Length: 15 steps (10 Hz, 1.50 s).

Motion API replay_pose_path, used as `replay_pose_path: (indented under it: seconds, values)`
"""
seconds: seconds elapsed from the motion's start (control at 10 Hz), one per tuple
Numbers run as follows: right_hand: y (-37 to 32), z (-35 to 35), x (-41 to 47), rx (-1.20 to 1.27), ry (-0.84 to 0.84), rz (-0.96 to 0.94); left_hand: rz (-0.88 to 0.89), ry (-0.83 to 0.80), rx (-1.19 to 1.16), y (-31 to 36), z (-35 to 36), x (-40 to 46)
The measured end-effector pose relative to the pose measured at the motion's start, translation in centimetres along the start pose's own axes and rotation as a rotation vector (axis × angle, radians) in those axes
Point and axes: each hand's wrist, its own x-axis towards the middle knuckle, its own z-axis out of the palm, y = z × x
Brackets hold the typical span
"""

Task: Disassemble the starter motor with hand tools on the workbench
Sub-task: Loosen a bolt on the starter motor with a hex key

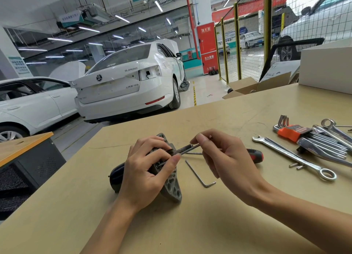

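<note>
The starter motor [171, 185] lies on the tan workbench [209, 225], its dark body pointing left and its grey flange facing right. My left hand [146, 170] grips the motor around the flange end, fingers curled over it. My right hand [224, 156] pinches a long thin bolt [187, 148] that sticks out of the flange toward the right. A second thin rod shows under my left index finger. A bent hex key [199, 174] lies just right of the motor.
A red and black screwdriver [255, 155] lies behind my right hand. Combination wrenches [293, 155], an orange hex key set [291, 131] and small loose pins [296, 165] sit at the right. A white box [327, 69] stands at the far right corner.
</note>
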Motion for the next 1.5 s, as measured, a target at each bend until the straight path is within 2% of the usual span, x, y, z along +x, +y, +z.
replay_pose_path:
  seconds: [0.4, 1.5]
  values:
    - [-0.80, 0.01, -0.26, 0.078, -0.031, 0.024, 0.012, 0.010, -0.001, -0.03, 0.02, -0.03]
    - [-0.49, -0.05, -0.20, 0.005, -0.025, 0.023, 0.010, -0.006, 0.000, -0.18, 0.04, 0.01]
